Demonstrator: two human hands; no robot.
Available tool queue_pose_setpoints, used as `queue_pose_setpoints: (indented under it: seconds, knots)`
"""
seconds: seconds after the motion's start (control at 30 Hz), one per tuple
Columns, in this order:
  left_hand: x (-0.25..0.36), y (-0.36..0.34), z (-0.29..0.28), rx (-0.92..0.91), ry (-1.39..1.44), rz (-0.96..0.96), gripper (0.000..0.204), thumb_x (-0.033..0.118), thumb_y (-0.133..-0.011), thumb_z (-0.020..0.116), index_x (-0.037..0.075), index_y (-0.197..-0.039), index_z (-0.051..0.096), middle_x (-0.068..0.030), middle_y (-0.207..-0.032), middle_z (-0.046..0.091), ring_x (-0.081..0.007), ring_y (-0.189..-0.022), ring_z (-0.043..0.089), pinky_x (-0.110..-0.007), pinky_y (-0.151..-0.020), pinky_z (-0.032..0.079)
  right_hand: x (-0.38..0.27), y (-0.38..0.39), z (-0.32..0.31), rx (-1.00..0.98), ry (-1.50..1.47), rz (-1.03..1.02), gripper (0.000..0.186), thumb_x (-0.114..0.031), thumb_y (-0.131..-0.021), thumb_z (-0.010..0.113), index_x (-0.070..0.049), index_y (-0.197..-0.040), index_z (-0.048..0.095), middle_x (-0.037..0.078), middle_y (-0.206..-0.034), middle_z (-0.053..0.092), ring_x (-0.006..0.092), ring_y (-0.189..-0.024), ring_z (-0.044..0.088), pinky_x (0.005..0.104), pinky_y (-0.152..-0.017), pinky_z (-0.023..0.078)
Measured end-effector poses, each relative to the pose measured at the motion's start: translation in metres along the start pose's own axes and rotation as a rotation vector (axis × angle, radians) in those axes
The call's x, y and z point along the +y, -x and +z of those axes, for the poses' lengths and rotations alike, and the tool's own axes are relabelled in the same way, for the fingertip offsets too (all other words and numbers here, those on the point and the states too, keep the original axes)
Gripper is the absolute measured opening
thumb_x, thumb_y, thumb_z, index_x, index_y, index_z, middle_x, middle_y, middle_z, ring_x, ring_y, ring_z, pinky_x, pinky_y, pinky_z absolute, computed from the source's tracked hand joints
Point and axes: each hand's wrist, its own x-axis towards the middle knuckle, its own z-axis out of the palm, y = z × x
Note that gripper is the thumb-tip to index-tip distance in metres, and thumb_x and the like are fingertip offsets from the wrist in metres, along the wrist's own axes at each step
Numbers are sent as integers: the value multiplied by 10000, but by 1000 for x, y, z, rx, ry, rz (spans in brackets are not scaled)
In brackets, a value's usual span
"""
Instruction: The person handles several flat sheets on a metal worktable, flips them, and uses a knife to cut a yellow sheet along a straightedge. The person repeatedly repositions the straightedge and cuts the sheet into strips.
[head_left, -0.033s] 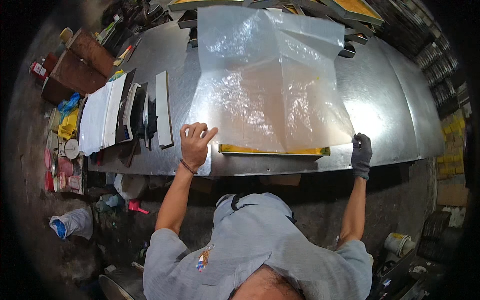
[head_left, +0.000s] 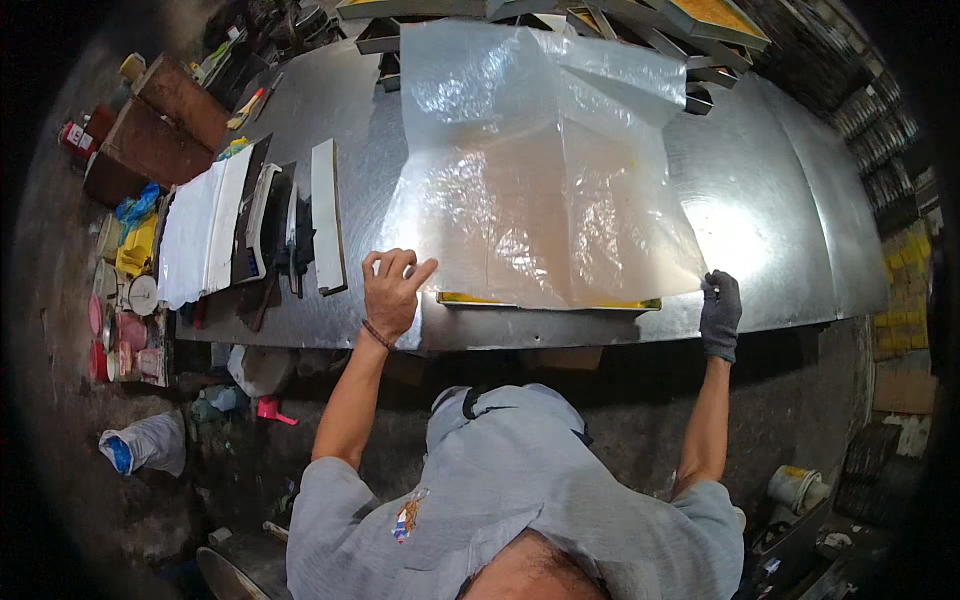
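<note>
A large translucent, crinkled plastic sheet [head_left: 540, 150] spreads over the middle of the metal table [head_left: 790, 210], covering most of a shallow tray with yellow contents [head_left: 545, 305]; only the tray's near rim shows clearly. My bare left hand [head_left: 395, 295] is at the sheet's near left corner, fingers curled on the plastic. My right hand [head_left: 720, 315], in a dark grey glove, pinches the near right corner beside the tray.
Stacked metal trays with yellow contents [head_left: 710, 30] fill the back. Left lie white sheets [head_left: 195, 230], a long white strip [head_left: 325, 215], a brush [head_left: 245, 108], brown boxes [head_left: 160, 120] and small containers [head_left: 135, 335]. A bucket [head_left: 795, 485] stands lower right.
The sheet's far edge has come slightly nearer and lower, and the plastic covers more of the tray's front. Both hands have shifted very slightly.
</note>
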Motion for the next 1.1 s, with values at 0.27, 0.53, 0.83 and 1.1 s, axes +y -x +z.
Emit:
queue_pose_setpoints:
  seconds: [0.27,0.53,0.83,1.1]
  knots:
    - [7,69,19,-276,62,-96,400,42,-779,631,199,-1128,748,-29,-1002,600,-230,-1084,586,-493,-968,366,2,46,12,-169,158,-18,174,-7,-874,701,-34,-1040,655,165,-1116,662,340,-1120,646,414,-940,538]
    - [-22,88,-10,-607,462,-424,896,175,-788,710,175,-1607,348,-204,-1503,485,-378,-1386,447,-501,-1173,288,32,44,-2,-236,-108,326,315,-110,-875,710,-35,-1173,645,172,-1203,680,321,-1163,640,405,-975,520]
    - [-57,90,104,-373,1006,-1289,595,63,-858,779,-44,-1389,534,-108,-905,736,-158,-816,671,-289,-743,547,77,2,100,-292,-193,752,558,-239,-862,754,-10,-1347,604,150,-1029,712,213,-909,659,357,-821,534]
    - [-62,106,86,-121,870,-1325,528,189,-860,798,-8,-1308,598,-136,-972,746,-196,-815,706,-321,-746,550,65,4,74,-199,39,642,660,-141,-893,707,20,-1483,455,240,-1333,632,291,-1181,622,396,-1003,489]
